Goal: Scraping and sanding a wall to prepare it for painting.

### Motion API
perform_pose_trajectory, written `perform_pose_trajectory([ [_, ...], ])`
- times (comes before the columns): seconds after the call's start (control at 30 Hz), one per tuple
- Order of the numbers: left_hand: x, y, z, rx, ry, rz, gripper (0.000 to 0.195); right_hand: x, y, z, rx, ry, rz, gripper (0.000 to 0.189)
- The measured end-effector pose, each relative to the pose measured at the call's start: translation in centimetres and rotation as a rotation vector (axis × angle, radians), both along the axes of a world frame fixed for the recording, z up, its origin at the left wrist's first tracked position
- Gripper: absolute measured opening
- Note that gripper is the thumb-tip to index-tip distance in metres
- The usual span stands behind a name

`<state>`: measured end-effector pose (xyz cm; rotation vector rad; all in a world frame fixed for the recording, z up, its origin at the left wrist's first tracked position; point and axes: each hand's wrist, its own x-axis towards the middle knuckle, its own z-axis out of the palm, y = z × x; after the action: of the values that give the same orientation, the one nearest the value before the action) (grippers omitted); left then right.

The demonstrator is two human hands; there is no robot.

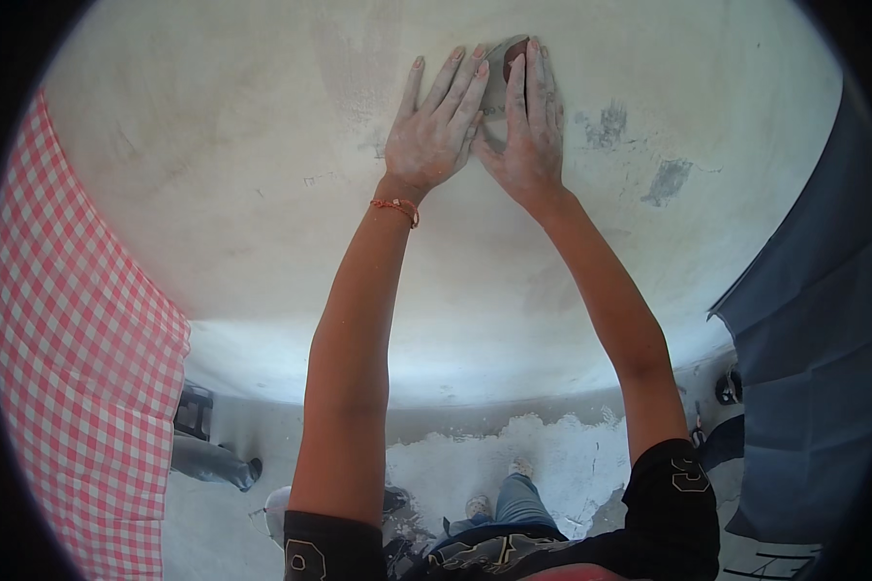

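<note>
Both dusty hands reach up to a pale plastered wall (465, 290). Under my right hand (530, 123) lies a sheet of sandpaper (495, 98), pressed to the wall; its grey printed backing shows between the hands, and a dark red abrasive part shows near the fingertips. My left hand (436, 123) lies with fingers spread on the wall, its index finger and thumb at the sheet's left edge. Whether the left fingers grip the sheet cannot be told. Grey patches (667, 181) mark the wall right of the hands.
A red-and-white checked cloth (94, 327) hangs at the left, a dark grey cloth (806, 407) at the right. Below, the floor (218, 523) bears white splashes (567, 457). Another person's leg (214, 459) shows at lower left, beside a dark object (193, 412).
</note>
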<state>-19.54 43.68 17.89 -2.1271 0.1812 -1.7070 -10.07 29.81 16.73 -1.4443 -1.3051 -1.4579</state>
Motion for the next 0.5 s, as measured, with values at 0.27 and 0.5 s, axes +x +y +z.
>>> perform_pose_trajectory([
  [0.27, -0.5, -0.1, -0.4, 0.147, 0.107, -0.095, 0.069, 0.0, 0.4, 0.6, 0.088, 0.083, 0.083, 0.098],
  [0.5, 0.8, 0.1, -0.8, 0.022, 0.040, -0.215, 0.097, 1.5, -0.4, 0.4, 0.109, -0.057, 0.206, 0.075],
])
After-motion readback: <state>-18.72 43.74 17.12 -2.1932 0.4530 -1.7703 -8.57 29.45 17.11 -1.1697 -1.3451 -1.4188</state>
